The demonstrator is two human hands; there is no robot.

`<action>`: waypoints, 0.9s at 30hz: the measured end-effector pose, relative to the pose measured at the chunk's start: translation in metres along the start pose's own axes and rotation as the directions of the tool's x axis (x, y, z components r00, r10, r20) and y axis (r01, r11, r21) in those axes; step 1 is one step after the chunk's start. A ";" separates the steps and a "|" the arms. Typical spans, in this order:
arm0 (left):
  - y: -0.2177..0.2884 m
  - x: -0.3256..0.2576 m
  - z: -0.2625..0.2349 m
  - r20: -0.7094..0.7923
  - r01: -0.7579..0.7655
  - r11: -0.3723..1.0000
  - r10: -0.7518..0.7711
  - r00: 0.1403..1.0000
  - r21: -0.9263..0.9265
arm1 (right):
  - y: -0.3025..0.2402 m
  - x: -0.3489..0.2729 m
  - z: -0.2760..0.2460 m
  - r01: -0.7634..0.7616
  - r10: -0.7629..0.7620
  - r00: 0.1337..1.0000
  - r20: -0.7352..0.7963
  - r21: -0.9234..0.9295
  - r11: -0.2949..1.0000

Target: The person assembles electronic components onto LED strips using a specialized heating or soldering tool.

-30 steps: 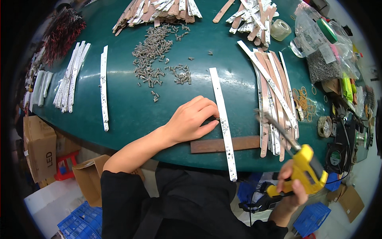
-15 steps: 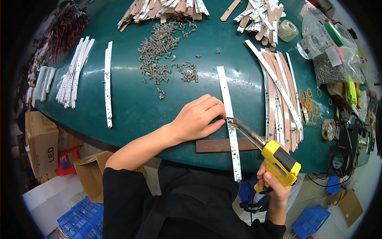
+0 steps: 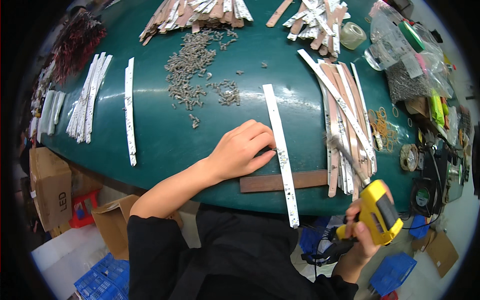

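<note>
My left hand (image 3: 242, 150) rests on the green table (image 3: 165, 135), its fingertips pinching a small part against the left edge of a long white strip (image 3: 280, 150). The strip lies across a brown wooden bar (image 3: 265, 182) at the table's near edge. My right hand (image 3: 362, 235) grips a yellow electric screwdriver (image 3: 377, 212) off the table's near right edge; its metal bit (image 3: 347, 157) points up and left over a bundle of strips, apart from the white strip.
A heap of small screws (image 3: 192, 70) lies mid-table. Bundles of white and brown strips sit at the far edge (image 3: 200, 12), right (image 3: 345, 110) and left (image 3: 87, 97). One single strip (image 3: 130, 110) lies left. Bags, tape and rubber bands (image 3: 382, 125) crowd the right. Cardboard boxes (image 3: 50, 185) stand below left.
My right hand has pulled the screwdriver back to the right and down, away from the white strip where its bit was half a second ago. My left hand has stayed on the strip.
</note>
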State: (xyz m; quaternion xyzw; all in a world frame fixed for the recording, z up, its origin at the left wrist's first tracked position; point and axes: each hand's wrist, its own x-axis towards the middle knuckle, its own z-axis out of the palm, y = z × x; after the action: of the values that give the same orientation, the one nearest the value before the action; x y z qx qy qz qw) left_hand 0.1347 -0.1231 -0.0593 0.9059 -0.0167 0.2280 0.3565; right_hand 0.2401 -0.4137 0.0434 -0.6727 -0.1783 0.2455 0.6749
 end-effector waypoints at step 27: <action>0.000 0.000 -0.003 0.015 -0.001 1.000 0.001 1.000 0.025 | 0.022 0.014 0.021 0.362 -0.533 0.837 0.123 -0.855 0.372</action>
State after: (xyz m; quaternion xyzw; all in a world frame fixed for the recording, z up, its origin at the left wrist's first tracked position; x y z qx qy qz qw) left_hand 0.1331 -0.1209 -0.0577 0.9120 -0.0169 0.2215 0.3448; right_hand 0.2371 -0.3891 0.0213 -0.8577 -0.3914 -0.1272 0.3082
